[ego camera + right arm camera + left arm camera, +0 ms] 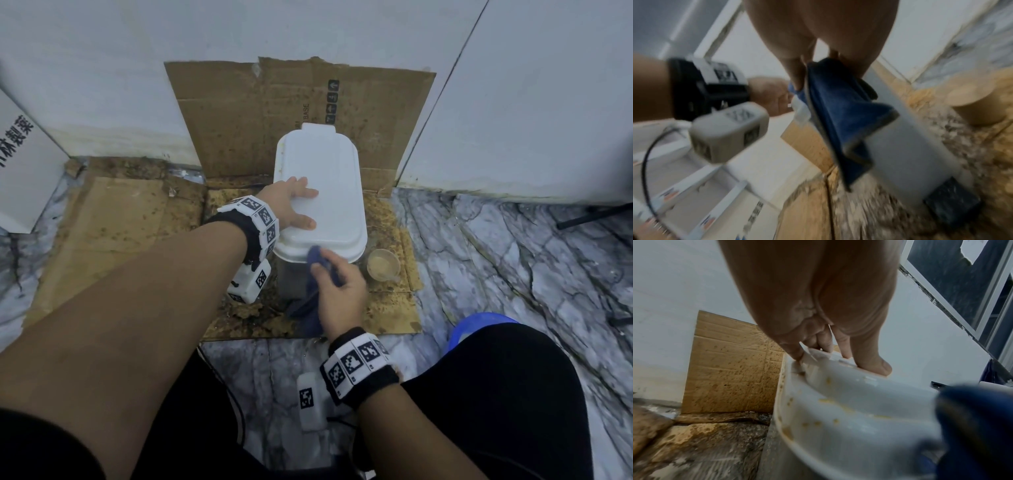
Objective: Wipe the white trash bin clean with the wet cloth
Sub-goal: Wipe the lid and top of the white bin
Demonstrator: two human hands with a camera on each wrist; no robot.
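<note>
Here, the white trash bin (322,192) stands on stained cardboard (113,219); the left hand (291,202) lies flat, fingers straight, on its lid, while the right hand (337,291) clutches the blue cloth (313,260) against the lid's six-o'clock rim.

White walls (102,68) meet a grey marble floor (513,257) covered by stained cardboard (246,113).
</note>
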